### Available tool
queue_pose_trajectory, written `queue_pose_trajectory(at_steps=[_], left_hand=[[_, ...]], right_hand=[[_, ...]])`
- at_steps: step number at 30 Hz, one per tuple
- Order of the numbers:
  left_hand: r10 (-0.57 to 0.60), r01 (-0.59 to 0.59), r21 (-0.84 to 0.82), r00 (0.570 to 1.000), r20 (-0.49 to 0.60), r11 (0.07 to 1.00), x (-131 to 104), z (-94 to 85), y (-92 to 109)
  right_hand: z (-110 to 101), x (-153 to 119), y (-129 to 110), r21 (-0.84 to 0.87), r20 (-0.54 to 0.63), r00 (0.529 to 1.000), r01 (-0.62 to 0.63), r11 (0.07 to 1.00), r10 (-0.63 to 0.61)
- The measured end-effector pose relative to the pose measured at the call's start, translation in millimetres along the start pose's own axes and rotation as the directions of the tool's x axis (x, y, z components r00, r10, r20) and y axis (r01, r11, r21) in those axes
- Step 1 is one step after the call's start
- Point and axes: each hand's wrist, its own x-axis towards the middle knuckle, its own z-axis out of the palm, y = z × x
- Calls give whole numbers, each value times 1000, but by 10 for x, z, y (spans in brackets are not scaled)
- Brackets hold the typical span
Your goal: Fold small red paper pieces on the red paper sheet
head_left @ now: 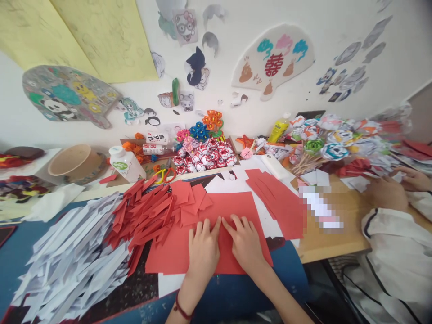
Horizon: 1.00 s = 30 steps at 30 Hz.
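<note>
My left hand (204, 247) and my right hand (248, 245) rest palm down on large red paper sheets (238, 204). Their fingers are stretched out and spread, and the two index fingertips come close together on the red surface. Whether a smaller red piece lies under the fingertips I cannot tell, red on red. Square red paper pieces (182, 191) lie just beyond my left hand. Left of them is a heap of folded red paper strips (145, 213), beside a large pile of folded white paper strips (77, 256).
More red sheets (276, 202) lie to the right. Behind stand a white bottle (126, 164), scissors (165, 174), red-and-white paper flowers (209, 155) and a yellow bottle (279, 128). On the right, another person's hands (388, 191) handle paper beside bundled paper flowers (334, 150).
</note>
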Motion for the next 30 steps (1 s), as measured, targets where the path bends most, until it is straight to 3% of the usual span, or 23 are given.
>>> queue_pose_trajectory(at_steps=[6, 12, 18, 21, 25, 30], left_hand=[[-49, 49, 36, 999, -7, 998, -42, -36, 85], [-62, 63, 36, 997, -38, 997, -154, -173, 10], [-242, 227, -177, 968, -64, 958, 57, -182, -21], [-223, 211, -287, 975, -10, 934, 178, -84, -9], [-140, 143, -438, 989, 39, 888, 237, -78, -7], [-103, 105, -537, 994, 34, 837, 234, -243, -53]], right_hand=[[-17, -11, -2, -22, 3, 999, -34, 999, 34], [-13, -5, -2, -13, -5, 999, -36, 999, 36], [13, -51, -2, 48, -21, 999, -36, 998, 37], [-2, -65, 26, 169, -49, 994, -85, 982, 94], [-81, 14, 132, 501, -53, 978, -151, 852, 204], [-230, 194, 245, 792, 97, 990, -140, 594, 105]])
